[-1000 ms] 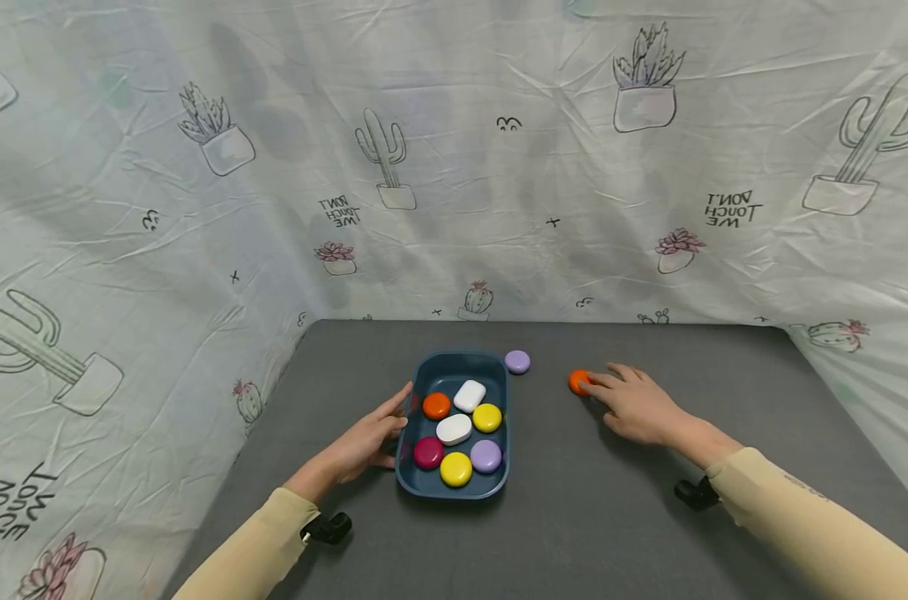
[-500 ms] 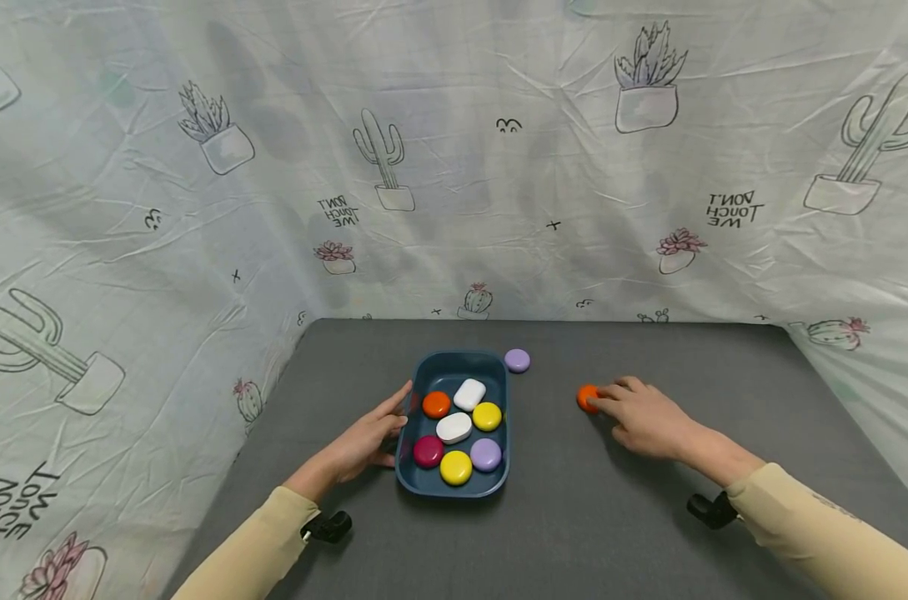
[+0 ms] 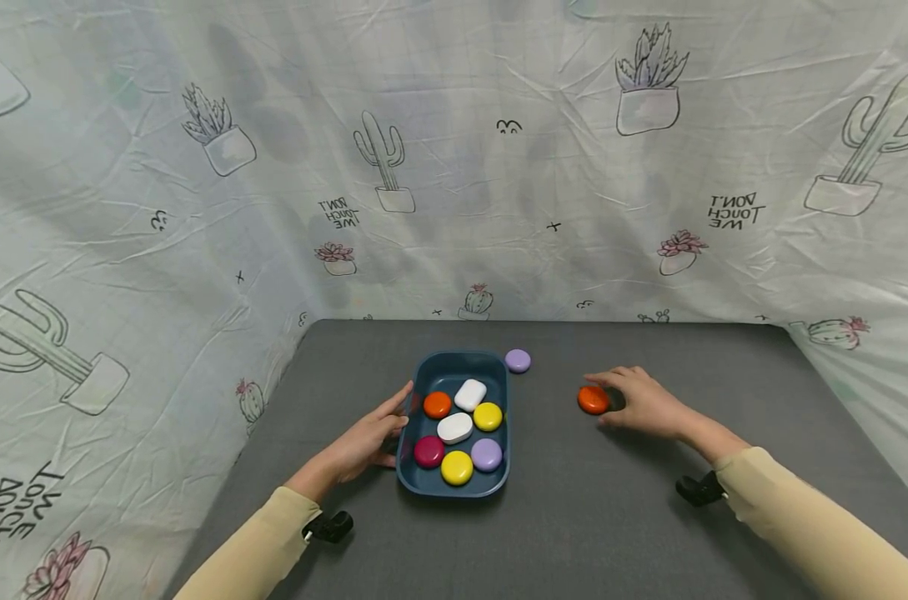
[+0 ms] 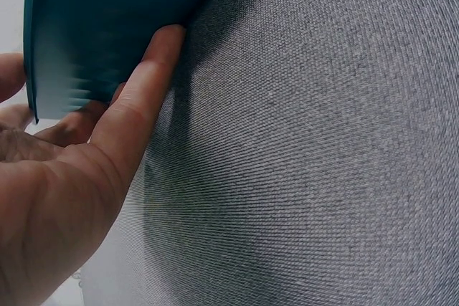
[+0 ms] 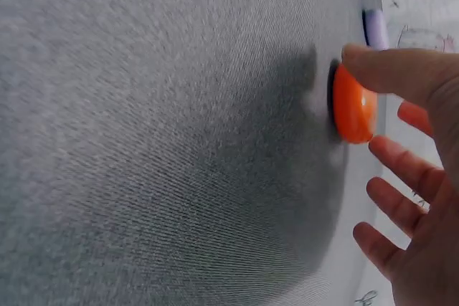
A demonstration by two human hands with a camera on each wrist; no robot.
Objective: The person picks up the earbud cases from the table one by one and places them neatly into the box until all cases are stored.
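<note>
My left hand (image 3: 359, 446) rests against the left side of a dark blue rectangular tray (image 3: 454, 495), its fingers stretched along the wall. In the left wrist view, the fingers (image 4: 143, 91) touch the tray's outer wall (image 4: 122, 5). Inside the tray lie an orange disc (image 3: 437, 405), two white oblong pieces (image 3: 454, 428), two yellow discs (image 3: 457, 468), a dark red disc (image 3: 428, 452) and a lilac disc (image 3: 487, 455). My right hand (image 3: 644, 404) has thumb and fingers spread beside a glossy orange disc (image 3: 593, 400) lying on the table; the right wrist view shows the thumb partly overlapping this disc (image 5: 353, 109).
Just outside the tray's far right corner lies another lilac disc (image 3: 518, 361). Dark grey fabric covers the table (image 3: 559, 525). A pale curtain (image 3: 454, 167) printed with cacti hangs behind and to the left of the table.
The orange disc by my right hand has shifted slightly right and nearer. That hand's fingers, earlier on the disc, have spread apart and uncovered it. The left hand and tray stay put.
</note>
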